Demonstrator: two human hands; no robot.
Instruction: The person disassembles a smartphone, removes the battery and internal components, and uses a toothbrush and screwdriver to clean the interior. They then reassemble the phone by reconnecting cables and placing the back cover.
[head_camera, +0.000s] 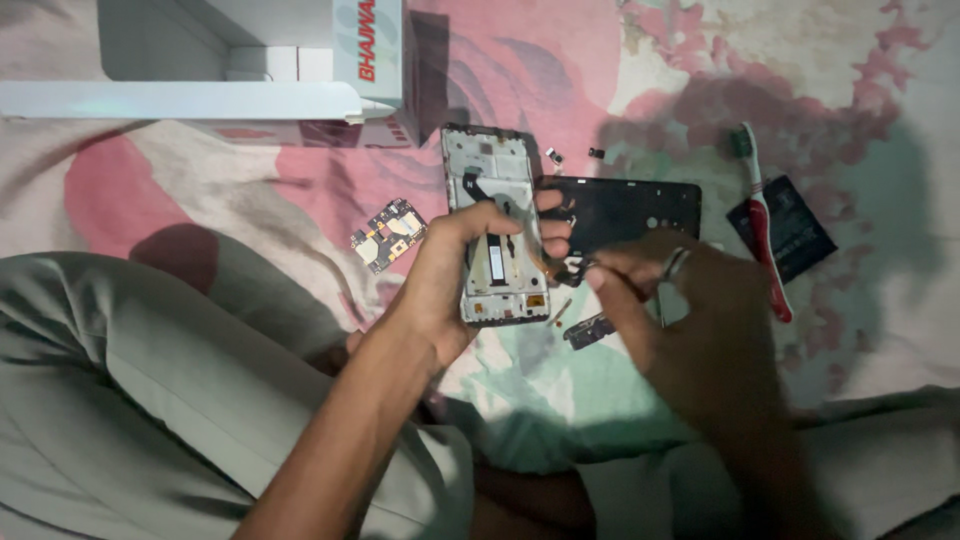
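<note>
My left hand (450, 270) grips an opened phone frame (492, 190), its inner side facing up, with fingers wrapped across its middle. My right hand (690, 310) is close at the frame's right edge, pinching a small dark part with a thin flex strip (570, 268); a ring sits on one finger. Just under the hands lies another small dark component (588, 330). Behind the right hand rests a black phone back cover (625, 210).
A small circuit board (388, 235) lies left of the frame. A red and white toothbrush (765, 220) and a flat black battery (800, 235) lie at the right. A white box (220, 70) stands at the back left. Two tiny parts (553, 155) sit on the pink patterned cloth. My grey-clad legs fill the foreground.
</note>
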